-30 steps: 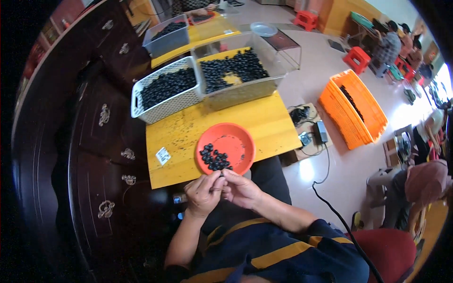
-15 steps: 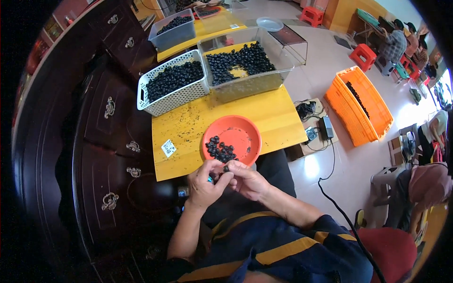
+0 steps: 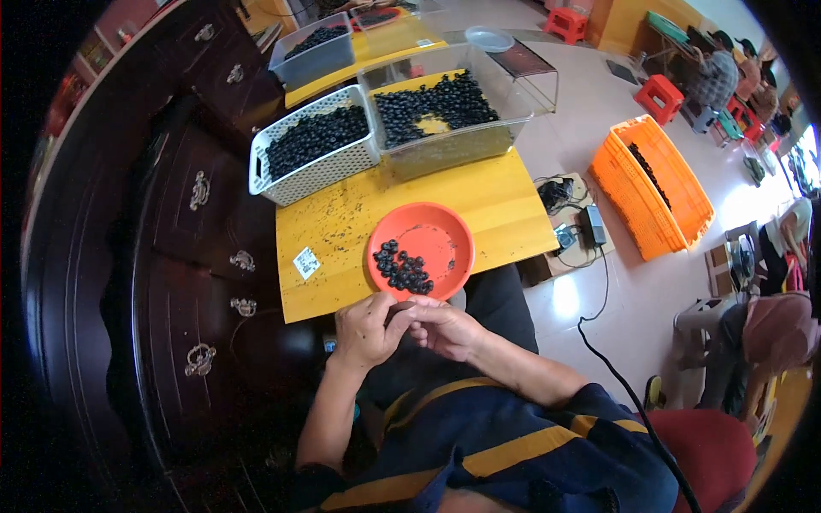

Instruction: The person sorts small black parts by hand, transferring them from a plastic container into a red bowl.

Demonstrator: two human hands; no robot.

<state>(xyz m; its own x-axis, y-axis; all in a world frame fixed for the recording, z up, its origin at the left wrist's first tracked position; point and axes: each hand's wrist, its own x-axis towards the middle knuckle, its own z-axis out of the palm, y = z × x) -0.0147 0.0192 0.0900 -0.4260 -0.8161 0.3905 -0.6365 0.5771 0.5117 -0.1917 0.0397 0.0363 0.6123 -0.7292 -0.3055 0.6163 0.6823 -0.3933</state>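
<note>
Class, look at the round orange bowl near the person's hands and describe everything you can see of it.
The orange bowl is round, shallow and looks like smooth plastic. It sits flat on the yellow table, close to the near edge. A cluster of small dark round pieces lies in its near left part; the rest is bare but for a few specks. The left hand and right hand meet just below its rim, not clearly touching it.

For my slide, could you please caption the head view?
Both hands, left hand and right hand, meet below an orange bowl of dark beads.
</note>
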